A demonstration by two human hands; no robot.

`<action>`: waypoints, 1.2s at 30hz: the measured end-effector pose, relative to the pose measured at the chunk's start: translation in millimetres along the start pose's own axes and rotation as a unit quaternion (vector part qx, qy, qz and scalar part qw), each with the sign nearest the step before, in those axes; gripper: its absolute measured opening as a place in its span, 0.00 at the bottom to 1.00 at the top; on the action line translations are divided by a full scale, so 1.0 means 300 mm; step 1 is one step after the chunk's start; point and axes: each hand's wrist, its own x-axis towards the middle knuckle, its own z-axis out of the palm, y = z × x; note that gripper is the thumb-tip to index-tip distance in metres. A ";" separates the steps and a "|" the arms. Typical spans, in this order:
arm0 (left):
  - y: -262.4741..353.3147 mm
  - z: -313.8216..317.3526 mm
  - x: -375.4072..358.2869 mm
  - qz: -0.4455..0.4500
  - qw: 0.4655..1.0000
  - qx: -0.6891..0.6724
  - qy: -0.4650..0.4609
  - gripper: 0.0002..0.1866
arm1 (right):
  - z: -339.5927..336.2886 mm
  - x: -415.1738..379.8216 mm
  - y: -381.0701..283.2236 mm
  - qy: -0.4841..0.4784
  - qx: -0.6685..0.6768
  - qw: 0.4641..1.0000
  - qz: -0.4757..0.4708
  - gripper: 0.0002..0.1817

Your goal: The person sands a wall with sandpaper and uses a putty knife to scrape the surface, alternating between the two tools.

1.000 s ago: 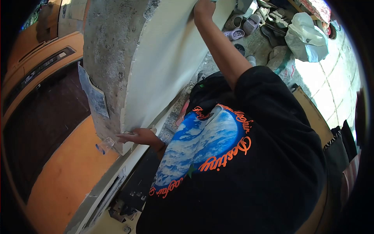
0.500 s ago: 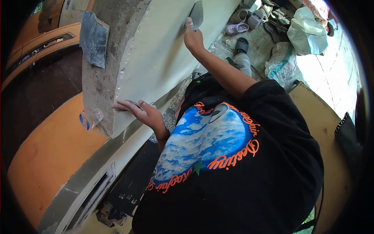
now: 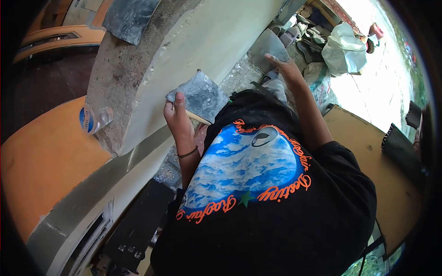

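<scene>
My left hand (image 3: 177,115) is closed on a flat grey plate (image 3: 200,94) smeared with plaster, its thumb on the upper face. A pale wooden strip (image 3: 199,117) runs along the plate's near edge. My right hand (image 3: 287,69) grips a wide, thin grey scraper blade (image 3: 268,49), held out above the floor to the right of the smooth cream-coloured wall (image 3: 193,50). Both tools are apart from the wall. The fingers of my right hand are partly hidden behind the blade.
Along the wall's rough concrete top (image 3: 115,78) lie another grey plate (image 3: 131,18) and a clear plastic cup (image 3: 103,118). Shoes (image 3: 309,50) and a white sack (image 3: 344,49) crowd the floor at upper right. A yellowish board (image 3: 359,152) stands on the right.
My right hand has drawn the blade off the wall and moved right. My left hand has turned, so the plate's grey face now shows. The view has shifted slightly.
</scene>
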 end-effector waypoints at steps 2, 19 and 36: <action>0.016 0.008 0.015 0.025 0.997 -0.052 -0.052 0.26 | 0.084 -0.015 -0.086 -0.118 -0.021 0.992 -0.029 0.32; 0.084 0.048 -0.023 0.162 0.983 0.032 -0.086 0.21 | 0.344 -0.136 -0.105 -0.442 0.097 0.885 0.111 0.35; 0.400 0.385 0.228 0.459 0.849 0.251 -0.072 0.15 | -0.159 0.406 0.178 0.286 0.257 0.921 0.066 0.20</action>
